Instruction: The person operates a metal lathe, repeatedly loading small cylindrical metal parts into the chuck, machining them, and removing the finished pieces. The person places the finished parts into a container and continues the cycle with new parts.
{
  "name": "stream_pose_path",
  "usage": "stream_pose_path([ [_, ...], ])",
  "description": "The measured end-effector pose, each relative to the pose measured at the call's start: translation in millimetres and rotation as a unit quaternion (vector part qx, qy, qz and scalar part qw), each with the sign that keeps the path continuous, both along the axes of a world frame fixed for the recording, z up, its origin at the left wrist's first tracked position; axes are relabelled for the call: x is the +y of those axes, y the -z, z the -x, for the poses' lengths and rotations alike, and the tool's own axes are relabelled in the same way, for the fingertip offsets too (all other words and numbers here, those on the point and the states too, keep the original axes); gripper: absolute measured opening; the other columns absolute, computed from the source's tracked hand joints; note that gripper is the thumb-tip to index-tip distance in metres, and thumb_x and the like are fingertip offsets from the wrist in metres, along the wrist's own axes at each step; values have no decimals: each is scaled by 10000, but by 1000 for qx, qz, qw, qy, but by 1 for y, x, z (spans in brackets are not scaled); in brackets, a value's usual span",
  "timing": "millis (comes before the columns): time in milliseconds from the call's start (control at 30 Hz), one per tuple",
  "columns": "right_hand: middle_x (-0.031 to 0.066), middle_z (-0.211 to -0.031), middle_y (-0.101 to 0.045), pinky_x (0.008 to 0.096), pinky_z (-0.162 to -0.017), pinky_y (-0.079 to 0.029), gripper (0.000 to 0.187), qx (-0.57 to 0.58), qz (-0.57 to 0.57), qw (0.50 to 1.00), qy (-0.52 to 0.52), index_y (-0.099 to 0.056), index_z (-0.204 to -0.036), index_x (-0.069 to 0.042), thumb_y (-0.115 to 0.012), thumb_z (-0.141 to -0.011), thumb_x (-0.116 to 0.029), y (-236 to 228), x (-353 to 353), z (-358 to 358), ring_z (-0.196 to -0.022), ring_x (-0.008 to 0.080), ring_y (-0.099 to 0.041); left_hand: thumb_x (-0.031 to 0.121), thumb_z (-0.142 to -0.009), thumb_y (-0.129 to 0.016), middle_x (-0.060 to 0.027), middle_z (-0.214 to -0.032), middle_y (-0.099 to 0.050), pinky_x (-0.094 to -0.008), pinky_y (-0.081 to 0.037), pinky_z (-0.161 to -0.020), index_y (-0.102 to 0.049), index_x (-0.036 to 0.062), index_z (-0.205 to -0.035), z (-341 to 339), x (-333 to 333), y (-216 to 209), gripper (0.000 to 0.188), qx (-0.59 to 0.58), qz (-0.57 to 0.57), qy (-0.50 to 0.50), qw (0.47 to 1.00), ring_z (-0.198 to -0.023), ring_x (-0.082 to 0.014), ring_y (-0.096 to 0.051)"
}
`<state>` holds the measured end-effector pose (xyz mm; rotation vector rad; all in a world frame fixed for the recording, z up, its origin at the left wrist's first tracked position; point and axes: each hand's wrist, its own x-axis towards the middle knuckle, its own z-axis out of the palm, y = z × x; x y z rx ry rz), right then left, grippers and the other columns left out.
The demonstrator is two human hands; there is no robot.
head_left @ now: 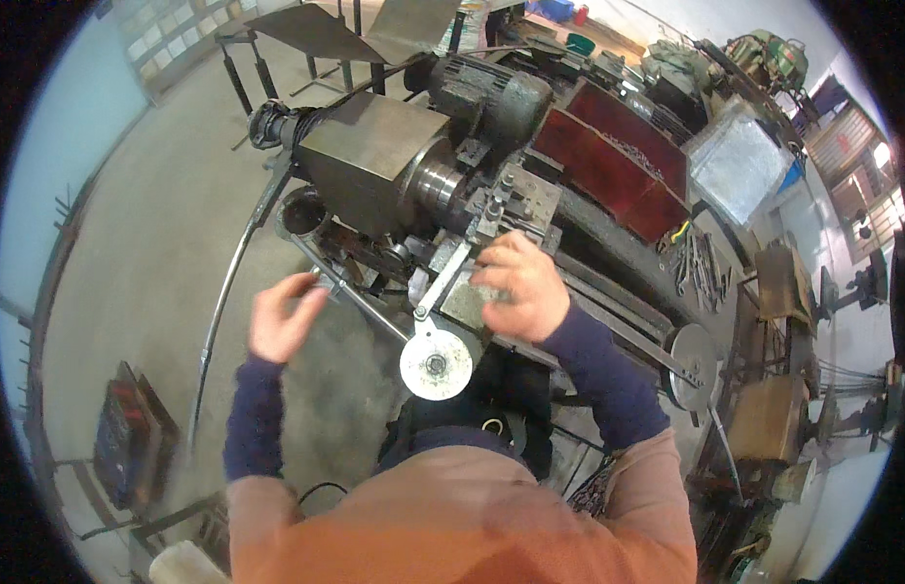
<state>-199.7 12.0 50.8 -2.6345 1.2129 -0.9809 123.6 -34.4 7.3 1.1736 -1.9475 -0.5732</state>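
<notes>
Twelve o'clock: lathe (374,146) is spread wide | three: right hand (520,292) is held half-curled near metal bar (444,278), grip cannot be told | nine: left hand (282,316) is held thumb and fingers parted | six: white disc (436,366) is seen

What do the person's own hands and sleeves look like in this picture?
The left hand and right hand are without gloves; blur hides finer details. Both forearms wear dark navy lower sleeves, and above these, brownish-orange upper sleeves. I see no clear markings on them.
</notes>
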Motion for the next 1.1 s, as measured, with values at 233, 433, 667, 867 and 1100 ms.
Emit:
stream_pose_path([
  [233, 106, -845, -543, 371, -727, -445, 231, -24, 28, 999, 37, -586, -685, -14, -600, -462, -76, -3, 58, 0, -859, 304, -493, 219, -899, -539, -29, -655, -596, -229, -448, -556, -605, -14, -817, 153, 35, -2, 256, 156, -304, 318, 884, -620, -79, -569],
  [433, 124, -864, -545, 373, -697, -439, 246, -155, -9, 987, 42, -609, -720, -38, -586, -475, -46, 12, 83, 20, -814, 307, -508, 220, -908, -516, -95, -710, -622, -268, -471, -650, -601, -29, -847, 174, 54, 15, 269, 294, -449, 369, 759, -672, -161, -609],
  [667, 150, -912, -566, 358, -733, -441, 400, -253, -33, 964, 68, -651, -859, -28, -562, -473, -84, 48, 101, 19, -825, 308, -533, 219, -916, -458, -164, -764, -621, -342, -506, -644, -570, -56, -912, 175, 64, 36, 297, 332, -542, 383, 670, -677, -249, -620],
  [867, 141, -941, -585, 351, -760, -440, 414, -279, -56, 957, 58, -663, -887, -37, -566, -492, -113, 56, 102, 26, -862, 297, -546, 271, -915, -453, -170, -717, -613, -358, -507, -628, -564, -38, -872, 182, 69, 38, 331, 342, -565, 374, 652, -637, -266, -616],
  [1100, 147, -933, -584, 355, -760, -444, 425, -262, -46, 962, 61, -666, -882, -38, -556, -476, -102, 55, 99, 34, -855, 302, -549, 243, -918, -437, -171, -704, -610, -343, -494, -682, -554, -50, -894, 181, 63, 37, 316, 320, -558, 371, 670, -639, -260, -614],
])
